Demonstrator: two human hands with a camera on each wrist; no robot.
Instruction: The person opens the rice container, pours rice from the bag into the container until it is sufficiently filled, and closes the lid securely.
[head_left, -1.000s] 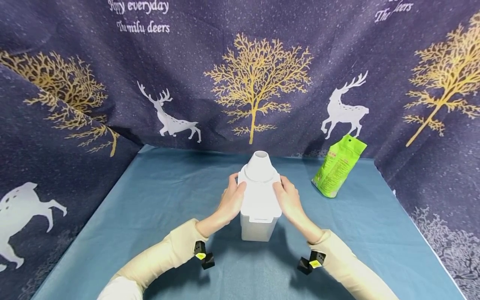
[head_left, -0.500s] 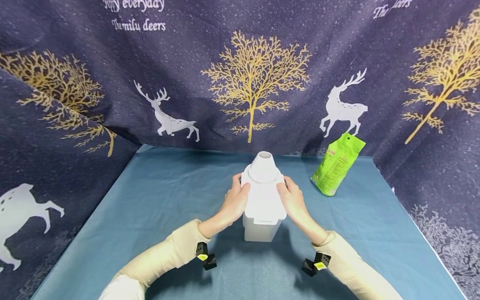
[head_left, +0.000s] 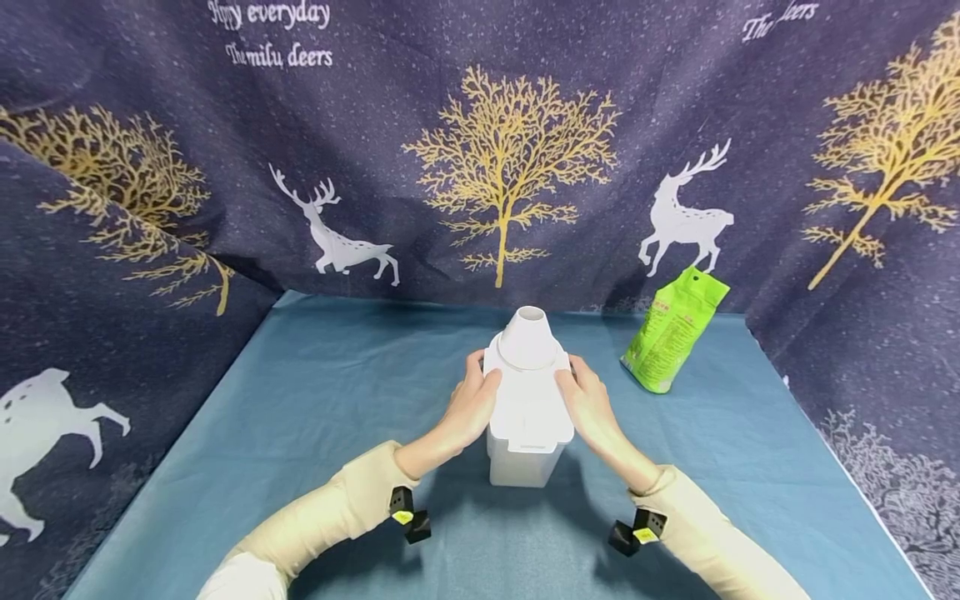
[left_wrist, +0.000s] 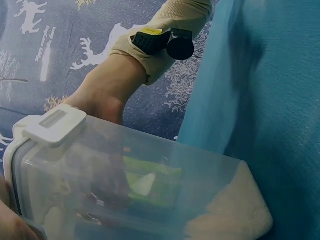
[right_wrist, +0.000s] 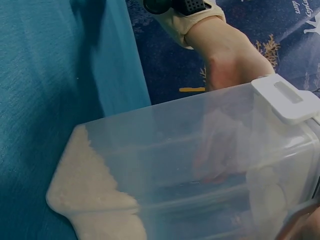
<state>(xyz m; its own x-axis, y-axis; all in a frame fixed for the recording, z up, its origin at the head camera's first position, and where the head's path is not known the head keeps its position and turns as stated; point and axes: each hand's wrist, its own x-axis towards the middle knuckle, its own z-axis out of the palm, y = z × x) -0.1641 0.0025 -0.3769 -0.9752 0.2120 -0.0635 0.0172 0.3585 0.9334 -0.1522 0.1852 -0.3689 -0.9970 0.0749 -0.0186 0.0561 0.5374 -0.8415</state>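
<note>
A translucent storage container (head_left: 522, 465) with a white lid (head_left: 527, 404) stands on the table in the middle of the head view. From the lid's far end rises a white cone-shaped piece with a round opening. My left hand (head_left: 472, 404) grips the lid's left side, thumb on top and fingers around the edge. On the opposite side my right hand (head_left: 587, 404) holds it the same way. Both wrist views show pale, fine-looking contents (left_wrist: 232, 210) at the container's bottom and a white latch (right_wrist: 285, 100) on the lid. Fingers under the lid's rim are partly hidden.
A bright green bag (head_left: 675, 329) with printed text stands at the back right of the blue-covered table (head_left: 360, 367). Behind the table hangs a dark blue cloth (head_left: 450, 50) printed with deer and golden trees. Small black devices sit on both wrists.
The container's top and both hands have shifted slightly to the right since the first frame. Both hands keep the same hold, and the green bag stays in its place.
</note>
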